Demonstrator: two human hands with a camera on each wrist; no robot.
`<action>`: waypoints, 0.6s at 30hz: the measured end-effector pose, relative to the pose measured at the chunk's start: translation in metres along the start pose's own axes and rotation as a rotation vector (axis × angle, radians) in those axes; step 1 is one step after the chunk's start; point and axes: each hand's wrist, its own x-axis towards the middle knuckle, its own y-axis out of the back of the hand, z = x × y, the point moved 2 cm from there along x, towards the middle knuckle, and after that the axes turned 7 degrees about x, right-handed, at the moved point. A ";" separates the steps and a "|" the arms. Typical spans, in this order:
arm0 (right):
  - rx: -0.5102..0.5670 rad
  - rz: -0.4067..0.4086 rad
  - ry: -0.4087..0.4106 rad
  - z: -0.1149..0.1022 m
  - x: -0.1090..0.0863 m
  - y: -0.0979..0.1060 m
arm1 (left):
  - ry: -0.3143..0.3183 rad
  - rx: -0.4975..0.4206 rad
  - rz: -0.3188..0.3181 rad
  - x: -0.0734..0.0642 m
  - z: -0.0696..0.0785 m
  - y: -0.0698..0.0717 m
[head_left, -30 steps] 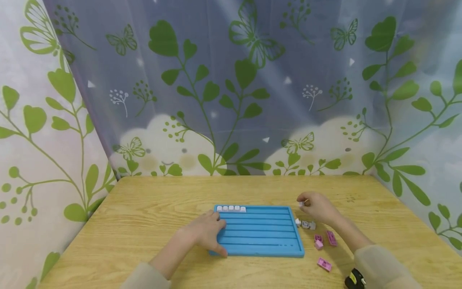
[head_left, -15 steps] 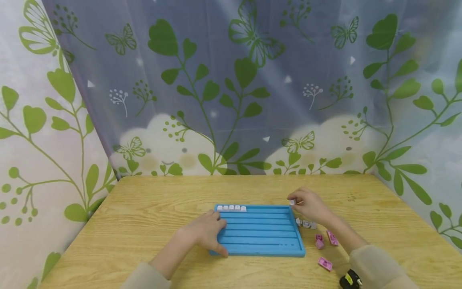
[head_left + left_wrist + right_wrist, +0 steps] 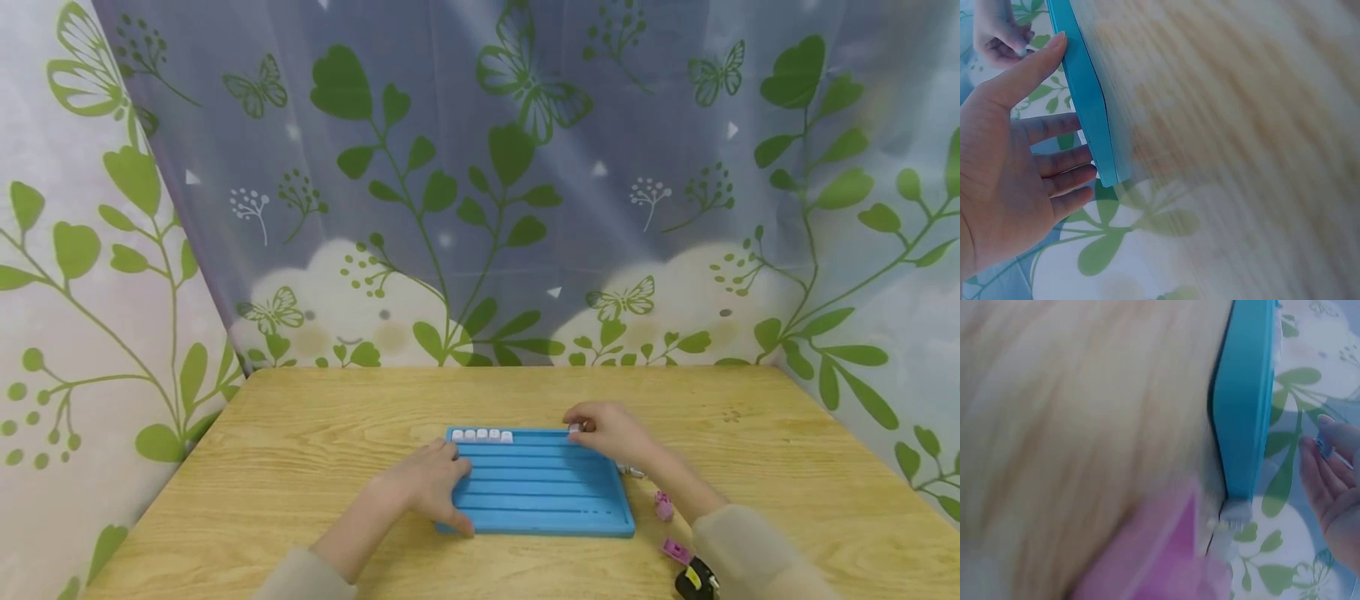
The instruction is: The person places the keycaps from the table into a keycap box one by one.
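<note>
A blue ridged tray (image 3: 532, 479) lies on the table, with several white keycaps (image 3: 482, 435) lined up at the left of its top row. My left hand (image 3: 427, 483) rests on the tray's left side. In the left wrist view its fingers (image 3: 1063, 161) are extended against the blue rim (image 3: 1088, 100), the thumb apart from them. Over the top row's right part, my right hand (image 3: 611, 433) pinches a small white keycap (image 3: 575, 428) between thumb and fingers. The right wrist view shows that keycap (image 3: 1322, 447) partly hidden by the fingertips.
Loose white keycaps (image 3: 632, 472) lie just right of the tray, partly behind the right forearm. Pink keycaps (image 3: 663, 506) lie nearer, one large and blurred pink piece (image 3: 1160, 556) in the right wrist view. A black object with a yellow mark (image 3: 696, 579) is by the right sleeve.
My right hand has moved left with the white keycap, from beyond the tray's right side to over its top row. The left hand stays on the tray.
</note>
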 end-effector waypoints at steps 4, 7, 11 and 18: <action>-0.035 -0.011 0.053 -0.008 0.007 -0.010 | 0.003 -0.001 -0.006 0.000 0.000 0.000; -0.063 -0.001 0.049 -0.014 0.013 -0.017 | 0.006 -0.004 -0.014 0.000 0.001 0.001; -0.056 -0.018 0.011 -0.020 0.020 -0.026 | 0.007 0.001 -0.017 0.000 0.000 0.001; 0.071 -0.079 -0.025 -0.025 0.026 -0.036 | 0.010 -0.006 -0.019 0.000 0.001 0.001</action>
